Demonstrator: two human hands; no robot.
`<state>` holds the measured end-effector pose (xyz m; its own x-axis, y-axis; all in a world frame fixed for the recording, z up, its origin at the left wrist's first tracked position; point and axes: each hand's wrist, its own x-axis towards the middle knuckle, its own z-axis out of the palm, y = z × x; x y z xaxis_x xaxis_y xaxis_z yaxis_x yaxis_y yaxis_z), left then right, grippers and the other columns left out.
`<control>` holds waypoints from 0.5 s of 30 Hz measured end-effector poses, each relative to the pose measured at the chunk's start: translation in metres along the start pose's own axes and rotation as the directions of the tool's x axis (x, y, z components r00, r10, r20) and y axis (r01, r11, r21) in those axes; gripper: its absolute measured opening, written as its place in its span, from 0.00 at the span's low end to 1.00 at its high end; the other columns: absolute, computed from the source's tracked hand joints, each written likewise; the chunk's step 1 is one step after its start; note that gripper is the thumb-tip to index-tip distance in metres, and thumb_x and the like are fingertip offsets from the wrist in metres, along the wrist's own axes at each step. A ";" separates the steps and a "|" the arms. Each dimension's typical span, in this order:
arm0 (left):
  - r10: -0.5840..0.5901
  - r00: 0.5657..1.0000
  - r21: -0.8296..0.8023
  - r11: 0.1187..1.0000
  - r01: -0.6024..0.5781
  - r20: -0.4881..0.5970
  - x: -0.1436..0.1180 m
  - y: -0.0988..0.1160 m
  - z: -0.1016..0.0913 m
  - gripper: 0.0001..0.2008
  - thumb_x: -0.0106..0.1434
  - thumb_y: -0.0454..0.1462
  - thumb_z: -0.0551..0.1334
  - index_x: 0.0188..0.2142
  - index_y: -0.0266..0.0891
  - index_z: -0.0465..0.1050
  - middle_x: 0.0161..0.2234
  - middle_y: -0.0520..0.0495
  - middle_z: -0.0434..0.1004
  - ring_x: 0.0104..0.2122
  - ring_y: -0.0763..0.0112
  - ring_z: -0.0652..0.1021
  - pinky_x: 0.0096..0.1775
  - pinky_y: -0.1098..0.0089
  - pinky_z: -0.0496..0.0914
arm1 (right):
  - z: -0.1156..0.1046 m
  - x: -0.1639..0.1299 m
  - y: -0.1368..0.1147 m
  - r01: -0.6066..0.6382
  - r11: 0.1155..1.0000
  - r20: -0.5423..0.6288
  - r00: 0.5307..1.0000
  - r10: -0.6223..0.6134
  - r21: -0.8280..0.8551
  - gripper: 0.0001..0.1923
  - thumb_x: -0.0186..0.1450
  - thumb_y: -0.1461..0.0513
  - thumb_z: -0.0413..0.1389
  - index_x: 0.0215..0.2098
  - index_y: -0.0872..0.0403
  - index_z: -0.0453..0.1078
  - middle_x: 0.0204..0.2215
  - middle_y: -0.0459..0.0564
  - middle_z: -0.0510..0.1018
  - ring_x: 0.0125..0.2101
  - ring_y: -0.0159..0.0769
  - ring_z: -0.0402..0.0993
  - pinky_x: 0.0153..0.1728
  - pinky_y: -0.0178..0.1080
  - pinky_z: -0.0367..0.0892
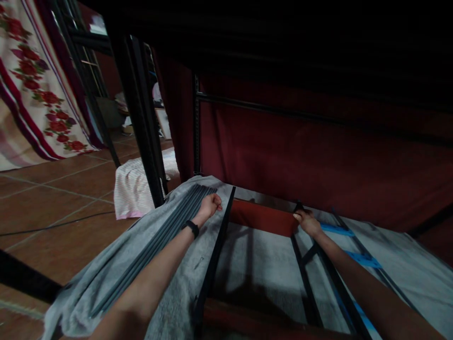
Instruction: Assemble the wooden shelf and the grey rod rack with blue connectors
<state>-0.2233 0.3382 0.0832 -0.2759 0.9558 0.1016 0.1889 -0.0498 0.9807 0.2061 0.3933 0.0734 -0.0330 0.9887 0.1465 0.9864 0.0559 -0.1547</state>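
Under a dark bunk frame, a person reaches fwd w/ both arms over grey bedding. Left hand [210, 206], fingers curled shut, grips the far edge of the grey cloth [166, 245] beside a black rail [215, 250]. Right hand [307, 222], fingers closed, clamps the end of a red bar [264, 218] where it meets another black strut [304, 274]; the bar lies crosswise between the two hands, on the frame.

Risks, as judged: fingers could pinch btwn bar and strut if the bar shifts; cloth could snag on the rail if pulled hard; low light hides edges.

Count: 2 hands, 1 wristband [193, 228], 1 red bar, 1 grey cloth, approx. 2 blue strips [336, 230] at right, 1 pale bundle [136, 189] on the tile floor [53, 198], 1 floral curtain [35, 80] at left, 1 maroon drape [318, 156] behind.
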 end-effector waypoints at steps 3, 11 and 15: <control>0.001 1.000 -0.027 1.000 0.000 0.010 0.010 -0.009 0.010 0.05 0.56 0.31 0.59 0.24 0.39 0.66 0.18 0.52 0.70 0.21 0.68 0.75 0.29 0.67 0.71 | 0.002 0.001 0.002 0.002 1.000 0.005 1.000 -0.002 0.010 0.19 0.73 0.52 0.44 0.54 0.48 0.71 0.53 0.55 0.72 0.49 0.40 0.74 0.47 0.38 0.67; 0.059 0.994 0.023 0.998 -0.061 0.091 0.025 -0.013 0.000 0.03 0.57 0.33 0.61 0.27 0.36 0.71 0.20 0.50 0.72 0.24 0.66 0.77 0.29 0.69 0.68 | 0.003 0.002 0.000 -0.045 0.999 0.047 0.998 0.044 0.030 0.20 0.74 0.51 0.44 0.56 0.48 0.69 0.54 0.55 0.70 0.47 0.38 0.75 0.46 0.37 0.67; 0.087 0.990 0.076 0.992 -0.096 0.115 0.034 -0.009 -0.003 0.04 0.57 0.34 0.62 0.26 0.36 0.71 0.20 0.49 0.73 0.24 0.66 0.77 0.30 0.70 0.67 | 0.005 0.004 0.003 -0.032 0.999 0.039 0.999 0.030 0.044 0.20 0.74 0.52 0.44 0.56 0.49 0.69 0.54 0.56 0.70 0.48 0.40 0.74 0.47 0.38 0.67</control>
<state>-0.2374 0.3699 0.0782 -0.1481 0.9748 0.1669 0.2858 -0.1193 0.9508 0.2079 0.3977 0.0687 -0.0096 0.9946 0.1037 0.9789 0.0305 -0.2021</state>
